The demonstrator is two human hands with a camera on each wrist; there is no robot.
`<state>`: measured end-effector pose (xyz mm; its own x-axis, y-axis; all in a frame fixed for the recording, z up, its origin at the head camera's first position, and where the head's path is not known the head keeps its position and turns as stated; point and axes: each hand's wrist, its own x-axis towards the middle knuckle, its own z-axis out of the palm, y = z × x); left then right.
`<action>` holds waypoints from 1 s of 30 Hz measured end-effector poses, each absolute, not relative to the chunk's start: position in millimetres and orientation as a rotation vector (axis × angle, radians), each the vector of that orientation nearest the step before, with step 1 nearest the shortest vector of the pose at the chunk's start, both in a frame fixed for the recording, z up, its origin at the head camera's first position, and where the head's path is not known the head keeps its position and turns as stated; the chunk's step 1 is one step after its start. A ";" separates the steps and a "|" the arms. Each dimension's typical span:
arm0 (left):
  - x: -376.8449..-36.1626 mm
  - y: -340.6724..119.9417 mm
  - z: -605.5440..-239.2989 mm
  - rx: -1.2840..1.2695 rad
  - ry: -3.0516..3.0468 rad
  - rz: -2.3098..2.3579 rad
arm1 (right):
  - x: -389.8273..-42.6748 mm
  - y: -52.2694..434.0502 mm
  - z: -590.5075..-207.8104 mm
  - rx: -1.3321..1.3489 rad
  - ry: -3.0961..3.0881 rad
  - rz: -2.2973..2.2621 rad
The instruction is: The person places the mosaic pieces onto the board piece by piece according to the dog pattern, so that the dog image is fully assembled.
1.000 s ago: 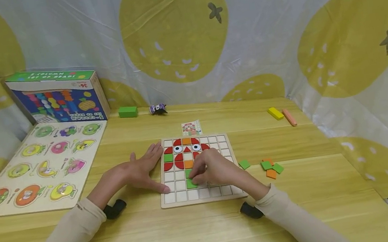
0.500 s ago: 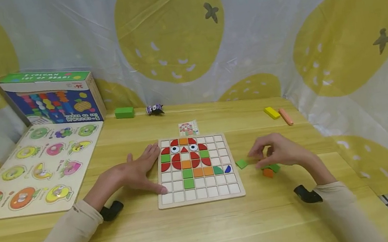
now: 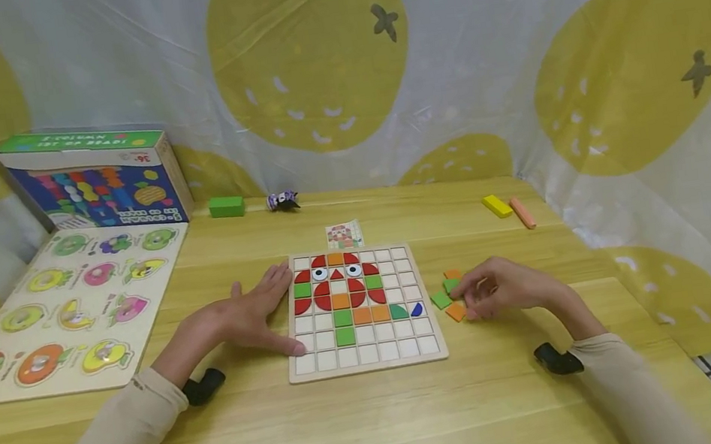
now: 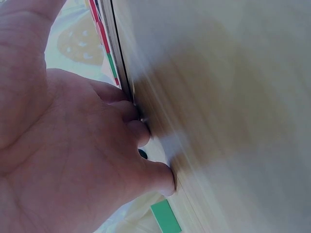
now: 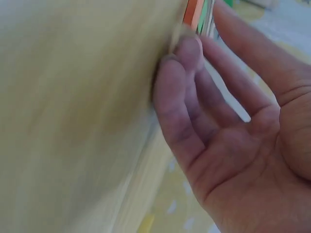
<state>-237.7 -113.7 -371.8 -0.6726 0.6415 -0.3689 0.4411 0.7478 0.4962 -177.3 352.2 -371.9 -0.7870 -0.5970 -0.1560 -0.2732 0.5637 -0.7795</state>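
Observation:
A wooden grid board (image 3: 367,355) holds red, green, orange and blue pieces, with two round eyes among them. My left hand (image 3: 250,322) rests at the board's left edge, thumb on its lower left part and fingers spread along the side. Right of the board lie loose square tiles: a green tile (image 3: 440,301), an orange tile (image 3: 455,312), and others partly by the fingers. My right hand (image 3: 508,287) touches this group with loosely bent fingertips. In the right wrist view, an orange tile edge (image 5: 193,13) shows beyond the fingertips.
A small pattern card (image 3: 344,235) lies behind the board. Farther back are a green block (image 3: 227,207) and a small purple-black figure (image 3: 283,201). A fruit puzzle board (image 3: 61,313) and a box (image 3: 93,179) stand left. Yellow (image 3: 497,206) and orange sticks (image 3: 522,213) lie back right.
My right hand left the board, went right to the loose tiles, and has slid several of them leftward, closer to the board. The left hand keeps its place at the board's edge.

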 end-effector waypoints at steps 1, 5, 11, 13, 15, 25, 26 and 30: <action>-237.8 -113.0 -371.8 0.816 2.413 0.502 | -181.7 345.5 -373.3 -0.712 2.411 -1.093; -238.6 -111.1 -372.7 0.812 2.409 0.498 | -196.2 328.1 -376.0 -0.678 2.511 -1.089; -240.2 -111.2 -373.5 0.809 2.408 0.495 | -216.6 326.9 -378.2 -0.463 2.808 -1.116; -240.2 -112.2 -373.5 0.806 2.409 0.495 | -223.2 327.7 -378.7 -0.418 2.847 -1.089; -239.7 -112.8 -373.6 0.801 2.407 0.497 | -228.4 328.3 -379.6 -0.381 2.846 -1.041; -238.9 -114.4 -373.5 0.800 2.414 0.498 | -236.8 329.2 -383.1 -0.313 2.782 -1.015; -238.9 -114.6 -373.5 0.802 2.412 0.501 | -236.4 328.9 -383.2 -0.295 2.772 -1.027; -238.2 -114.9 -373.0 0.804 2.407 0.510 | -234.8 328.1 -382.5 -0.253 2.747 -1.055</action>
